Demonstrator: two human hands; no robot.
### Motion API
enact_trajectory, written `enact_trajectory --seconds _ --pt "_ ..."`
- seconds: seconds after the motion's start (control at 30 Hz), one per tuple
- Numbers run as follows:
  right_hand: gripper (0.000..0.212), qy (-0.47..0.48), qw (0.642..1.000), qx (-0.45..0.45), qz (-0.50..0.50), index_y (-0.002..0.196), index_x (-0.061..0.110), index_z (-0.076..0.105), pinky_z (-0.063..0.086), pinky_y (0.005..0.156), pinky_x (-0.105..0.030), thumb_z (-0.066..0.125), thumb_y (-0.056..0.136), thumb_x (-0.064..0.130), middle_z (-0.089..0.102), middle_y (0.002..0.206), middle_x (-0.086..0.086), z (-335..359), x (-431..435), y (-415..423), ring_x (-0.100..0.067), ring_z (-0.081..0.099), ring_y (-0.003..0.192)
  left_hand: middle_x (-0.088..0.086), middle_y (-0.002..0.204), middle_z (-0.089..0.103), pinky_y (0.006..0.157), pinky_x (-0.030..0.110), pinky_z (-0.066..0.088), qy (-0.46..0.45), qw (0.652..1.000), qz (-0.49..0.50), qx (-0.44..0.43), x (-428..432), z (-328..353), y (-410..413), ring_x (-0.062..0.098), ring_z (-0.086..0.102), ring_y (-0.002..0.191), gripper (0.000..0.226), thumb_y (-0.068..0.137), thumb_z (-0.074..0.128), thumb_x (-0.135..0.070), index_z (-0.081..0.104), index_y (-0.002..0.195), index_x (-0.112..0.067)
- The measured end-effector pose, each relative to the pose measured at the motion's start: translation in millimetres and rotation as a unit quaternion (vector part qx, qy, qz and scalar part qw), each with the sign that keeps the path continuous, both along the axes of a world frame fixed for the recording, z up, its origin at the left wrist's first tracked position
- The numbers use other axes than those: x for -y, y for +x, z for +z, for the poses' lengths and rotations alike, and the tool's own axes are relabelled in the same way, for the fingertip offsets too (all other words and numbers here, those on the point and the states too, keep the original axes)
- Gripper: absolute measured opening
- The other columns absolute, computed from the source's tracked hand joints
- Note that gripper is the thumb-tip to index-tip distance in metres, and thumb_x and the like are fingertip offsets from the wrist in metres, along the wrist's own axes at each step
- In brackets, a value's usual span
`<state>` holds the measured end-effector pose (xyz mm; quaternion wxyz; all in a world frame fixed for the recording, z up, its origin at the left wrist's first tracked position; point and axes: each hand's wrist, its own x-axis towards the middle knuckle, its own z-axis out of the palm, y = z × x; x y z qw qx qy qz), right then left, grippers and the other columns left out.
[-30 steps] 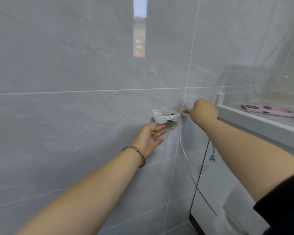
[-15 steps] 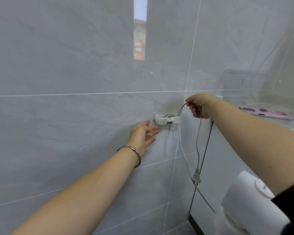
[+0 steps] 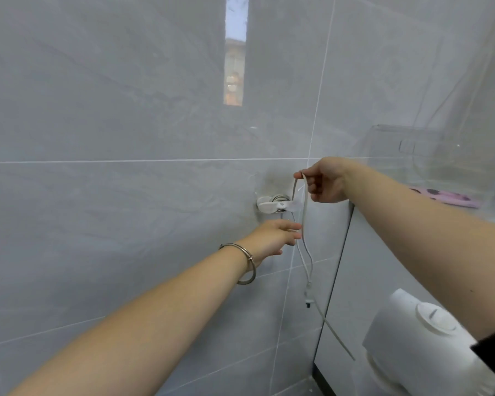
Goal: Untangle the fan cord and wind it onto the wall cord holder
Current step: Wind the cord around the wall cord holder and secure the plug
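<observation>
- One grey tiled wall (image 3: 97, 110) fills most of the frame, with thin pale joints crossing it.
- One narrow bright strip (image 3: 236, 52) stands upright at upper centre of the wall.
- Two bare forearms reach in, one from the lower left and one from the right edge. A dark sleeve shows at the lower right corner.
- One white fan (image 3: 412, 338) sits at lower right, partly cut off by the frame edge.
- One clear box (image 3: 412, 150) stands at the right, with one pink item (image 3: 446, 197) below it at the right edge.
- Right hand (image 3: 325, 180), right of centre: thumb and forefinger pinch the top of a cord loop, and the other fingers are curled under.
- Left hand (image 3: 272, 238), at centre and below the holder: fingers held out straight and gripping nothing. Their tips reach the hanging strands, but I cannot tell whether they touch.
- One white cord (image 3: 305, 212): a few turns lie on the holder. From there it rises to the right hand's pinch and drops again. A further strand runs down toward the fan at lower right.
- One white holder (image 3: 269, 206) is fixed to the wall at centre, just below and left of the right hand.
- One metal bangle (image 3: 247, 261) rings the left wrist.
- One plug (image 3: 308, 298) dangles at the cord's free end, below both hands.
</observation>
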<state>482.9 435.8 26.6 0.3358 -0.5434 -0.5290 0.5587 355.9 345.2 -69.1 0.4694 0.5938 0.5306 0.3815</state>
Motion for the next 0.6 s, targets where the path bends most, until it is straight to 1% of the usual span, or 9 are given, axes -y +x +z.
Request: enact_trajectory --seconds 0.07,0.13,0.2,0.27,0.33,0.4,0.47,0.53,0.6 --pt "0.028 0.005 1.0 -0.006 -0.003 0.078 0.009 0.065 0.038 0.057 -0.023 0.043 0.095 0.013 0.043 0.047 0.003 -1.4 -0.1 0.3 -0.01 0.038 0.053 0.01 0.129 0.057 0.095 0.03 0.039 0.0 1.0 -0.001 -0.008 1.1 2.0 1.2 0.012 0.05 0.106 0.039 0.092 0.048 -0.008 0.05 0.131 -0.013" --pt "0.026 0.009 1.0 -0.007 0.002 0.079 0.009 0.064 0.044 0.059 -0.023 0.044 0.095 0.012 0.049 0.041 0.004 -2.4 1.6 -0.5 -0.01 0.044 0.053 0.006 0.122 0.06 0.094 0.029 0.038 0.002 1.0 0.005 0.001 0.4 2.3 1.5 0.01 0.051 0.102 0.041 0.091 0.046 -0.006 0.049 0.131 -0.015" --pt "0.025 0.011 1.0 -0.008 0.015 0.079 0.009 0.063 0.047 0.059 -0.023 0.044 0.095 0.012 0.053 0.042 0.004 -3.9 4.0 -3.3 -0.01 0.048 0.054 0.002 0.112 0.06 0.09 0.028 0.038 0.014 0.999 0.021 0.027 -2.4 0.7 0.4 0.009 0.054 0.098 0.04 0.089 0.048 -0.005 0.051 0.128 -0.015" --pt "0.025 0.02 0.999 -0.006 0.029 0.08 0.009 0.062 0.048 0.061 -0.023 0.044 0.096 0.012 0.054 0.049 0.003 -6.5 6.4 -6.5 -0.01 0.049 0.057 0.005 0.108 0.063 0.083 0.025 0.042 0.048 0.995 0.06 0.065 -5.7 -0.4 -0.7 0.013 0.058 0.098 0.037 0.088 0.055 -0.01 0.054 0.124 -0.012" --pt "0.024 0.048 0.998 0.023 0.043 0.08 0.01 0.062 0.047 0.063 -0.024 0.045 0.096 0.014 0.054 0.06 0.001 -10.4 8.1 -9.9 -0.011 0.05 0.059 0.006 0.089 0.067 0.073 0.021 0.047 0.084 0.985 0.101 0.115 -7.1 1.7 -1.5 0.011 0.064 0.079 0.025 0.086 0.062 -0.013 0.062 0.111 -0.009" --pt "0.02 0.091 0.992 0.07 0.052 0.079 0.012 0.062 0.047 0.062 -0.024 0.051 0.095 0.017 0.056 0.065 0.0 -14.9 10.2 -11.8 -0.012 0.053 0.059 0.0 0.061 0.063 0.058 0.018 0.049 0.117 0.972 0.135 0.151 -9.1 4.5 -3.7 0.004 0.059 0.05 0.003 0.085 0.064 -0.013 0.064 0.086 -0.01" --pt "0.017 0.127 0.986 0.1 0.044 0.079 0.011 0.062 0.047 0.06 -0.024 0.056 0.092 0.019 0.058 0.068 -0.002 -19.2 12.3 -11.3 -0.013 0.054 0.059 -0.007 0.04 0.053 0.045 0.016 0.046 0.139 0.964 0.172 0.149 -13.5 5.8 -9.8 0.002 0.048 0.034 0.018 0.085 0.065 -0.011 0.059 0.068 -0.012" --pt "0.014 0.163 0.976 0.142 0.024 0.086 0.006 0.064 0.047 0.058 -0.025 0.057 0.091 0.017 0.059 0.069 -0.005 -26.0 13.0 -8.2 -0.014 0.056 0.06 -0.008 0.036 0.049 0.04 0.016 0.044 0.152 0.959 0.202 0.129 -17.9 6.2 -19.2 0.005 0.045 0.032 0.026 0.085 0.064 -0.011 0.058 0.06 -0.015" --pt "0.018 0.207 0.958 0.199 -0.004 0.098 -0.001 0.065 0.045 0.056 -0.024 0.053 0.089 0.009 0.061 0.074 -0.009 -35.8 10.1 -3.6 -0.016 0.055 0.061 -0.006 0.037 0.048 0.038 0.015 0.043 0.161 0.951 0.23 0.127 -22.0 7.2 -31.8 0.005 0.045 0.031 0.029 0.086 0.062 -0.01 0.057 0.058 -0.014"
